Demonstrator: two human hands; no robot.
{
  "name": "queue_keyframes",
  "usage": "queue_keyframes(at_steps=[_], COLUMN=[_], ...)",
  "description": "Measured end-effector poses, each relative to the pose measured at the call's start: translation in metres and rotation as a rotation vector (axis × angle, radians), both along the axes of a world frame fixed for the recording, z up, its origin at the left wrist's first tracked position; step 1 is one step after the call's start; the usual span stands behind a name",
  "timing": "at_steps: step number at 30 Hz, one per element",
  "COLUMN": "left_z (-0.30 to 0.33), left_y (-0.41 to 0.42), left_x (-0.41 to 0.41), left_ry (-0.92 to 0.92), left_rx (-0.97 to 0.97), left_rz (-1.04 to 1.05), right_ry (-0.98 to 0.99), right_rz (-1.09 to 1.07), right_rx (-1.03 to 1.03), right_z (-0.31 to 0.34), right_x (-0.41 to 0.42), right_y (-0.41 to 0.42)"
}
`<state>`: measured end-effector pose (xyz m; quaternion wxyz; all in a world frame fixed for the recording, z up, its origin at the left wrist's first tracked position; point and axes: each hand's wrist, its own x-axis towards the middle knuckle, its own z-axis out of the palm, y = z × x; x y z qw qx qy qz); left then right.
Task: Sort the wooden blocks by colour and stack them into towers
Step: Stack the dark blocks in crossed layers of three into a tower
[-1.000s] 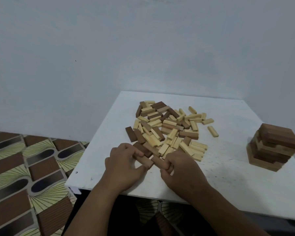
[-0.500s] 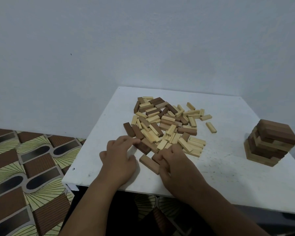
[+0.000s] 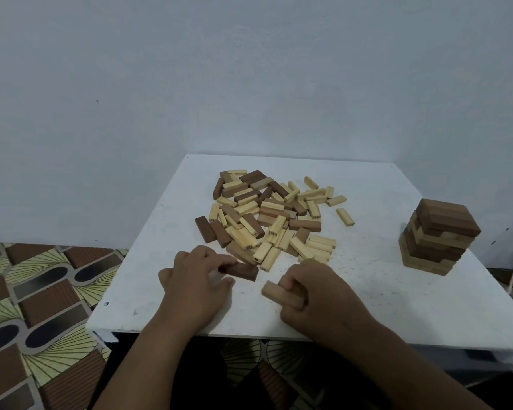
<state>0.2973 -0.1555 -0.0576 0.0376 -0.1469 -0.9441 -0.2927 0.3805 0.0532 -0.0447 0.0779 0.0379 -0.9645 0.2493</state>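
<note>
Near the pile [image 3: 271, 220] on the table [image 3: 367, 291], the left hand [image 3: 194, 281] pinches a dark block [image 3: 240, 271] and the right hand [image 3: 314, 294] grips a tan block [image 3: 280, 292] — the mixed tower [image 3: 439, 236] stands well right of the pile. Careless stacking could topple it — its layers look skewed.

Two hands are in view, a left hand [image 3: 194, 284] and a right hand [image 3: 317, 294], each with one block: a dark block [image 3: 240, 270] and a paler block [image 3: 280, 294]. One table [image 3: 367, 306] bears one loose pile [image 3: 274, 216], too jumbled to count, and one tower [image 3: 436, 236].
</note>
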Motion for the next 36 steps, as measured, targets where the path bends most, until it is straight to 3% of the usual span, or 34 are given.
queue_keyframes(at_steps=[8, 17, 29, 36], left_z=[0.001, -0.009, -0.009, -0.010], left_y=[0.029, 0.081, 0.087, 0.095], left_x=[0.012, 0.028, 0.035, 0.031], left_ry=[0.014, 0.156, -0.053, 0.064], left_rx=[0.031, 0.168, 0.190, 0.178], left_rz=[-0.199, -0.435, -0.559, -0.583], right_ry=[0.069, -0.123, -0.158, -0.169], right_rz=[-0.118, -0.090, 0.005, 0.039], right_rx=[0.010, -0.045, -0.112, -0.161], right_z=[-0.009, -0.005, -0.004, -0.006], right_x=[0.028, 0.038, 0.030, 0.026], right_y=[0.063, 0.081, 0.090, 0.092])
